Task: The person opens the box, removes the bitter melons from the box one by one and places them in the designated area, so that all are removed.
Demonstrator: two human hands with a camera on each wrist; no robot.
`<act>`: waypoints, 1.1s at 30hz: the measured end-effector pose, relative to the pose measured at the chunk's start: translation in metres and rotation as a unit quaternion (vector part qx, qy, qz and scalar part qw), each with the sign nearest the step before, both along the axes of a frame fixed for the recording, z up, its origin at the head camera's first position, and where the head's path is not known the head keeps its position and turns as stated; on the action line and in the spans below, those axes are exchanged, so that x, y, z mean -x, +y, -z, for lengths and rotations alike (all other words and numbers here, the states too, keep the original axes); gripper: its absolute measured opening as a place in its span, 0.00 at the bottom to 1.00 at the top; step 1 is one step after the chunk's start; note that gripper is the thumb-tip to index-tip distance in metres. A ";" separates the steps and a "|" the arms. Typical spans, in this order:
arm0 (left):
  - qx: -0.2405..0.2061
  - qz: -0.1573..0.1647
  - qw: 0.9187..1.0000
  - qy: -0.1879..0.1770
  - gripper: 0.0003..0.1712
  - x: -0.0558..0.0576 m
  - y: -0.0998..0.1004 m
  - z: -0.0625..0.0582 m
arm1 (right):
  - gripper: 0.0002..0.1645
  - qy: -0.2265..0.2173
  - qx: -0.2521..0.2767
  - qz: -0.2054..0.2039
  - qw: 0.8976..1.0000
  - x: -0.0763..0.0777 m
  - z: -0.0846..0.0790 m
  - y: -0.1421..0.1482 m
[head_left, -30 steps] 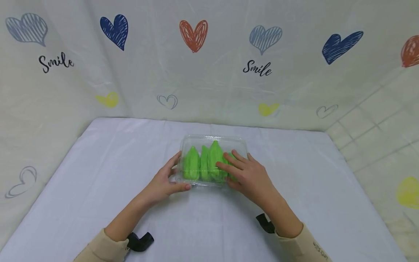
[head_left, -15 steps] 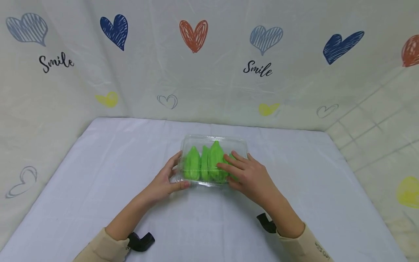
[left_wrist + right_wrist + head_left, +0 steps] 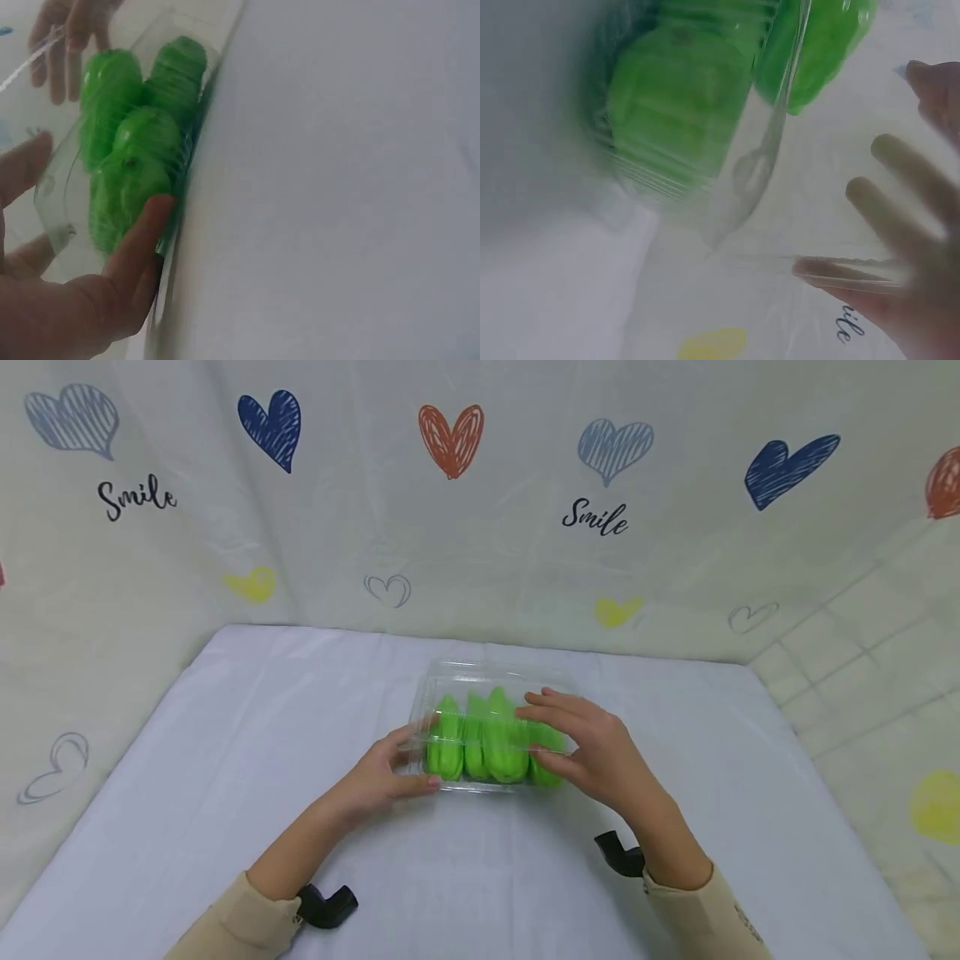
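A clear plastic clamshell box (image 3: pixel 491 787) sits on the table, holding several green, pointed, ridged vegetable-like pieces (image 3: pixel 506 756). Its transparent lid (image 3: pixel 487 672) is raised at the front and tilts back. My left hand (image 3: pixel 378 781) grips the box's left side, thumb at the front corner; in the left wrist view the thumb (image 3: pixel 142 240) lies along the box beside the green pieces. My right hand (image 3: pixel 592 743) is at the lid's right side, its thumb near the lid's front edge. In the right wrist view its fingers (image 3: pixel 900 210) are spread and fairly straight, partly seen through clear plastic.
A white cloth covers the table (image 3: pixel 300 693). Behind it hangs a pale curtain (image 3: pixel 510 560) printed with hearts and the word "Smile". Black curved pieces (image 3: pixel 327 906) show beside both wrists, near the beige sleeves (image 3: pixel 240 918).
The lid's front edge has come up from the box and tilted back. My right hand has risen slightly and shifted right with it. My left hand has stayed at the box's left side.
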State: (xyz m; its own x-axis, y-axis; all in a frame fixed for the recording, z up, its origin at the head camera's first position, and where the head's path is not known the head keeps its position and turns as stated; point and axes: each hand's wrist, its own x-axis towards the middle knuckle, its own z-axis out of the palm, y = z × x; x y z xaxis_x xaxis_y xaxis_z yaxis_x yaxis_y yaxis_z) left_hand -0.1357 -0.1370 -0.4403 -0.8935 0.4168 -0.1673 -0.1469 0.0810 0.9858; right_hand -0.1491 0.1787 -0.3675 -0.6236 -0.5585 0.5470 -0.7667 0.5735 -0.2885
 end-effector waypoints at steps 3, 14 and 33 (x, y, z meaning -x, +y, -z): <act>-0.069 0.003 0.997 -0.038 0.37 0.006 -0.008 0.001 | 0.33 -0.018 0.005 0.013 1.000 0.007 -0.003 -0.002; -0.053 0.012 0.998 -0.043 0.38 0.025 -0.018 -0.001 | 0.37 -0.141 0.106 0.021 0.984 0.038 -0.031 0.015; -0.070 0.003 0.996 -0.061 0.41 0.028 -0.019 0.001 | 0.43 -0.358 0.318 0.000 0.878 0.086 -0.015 0.038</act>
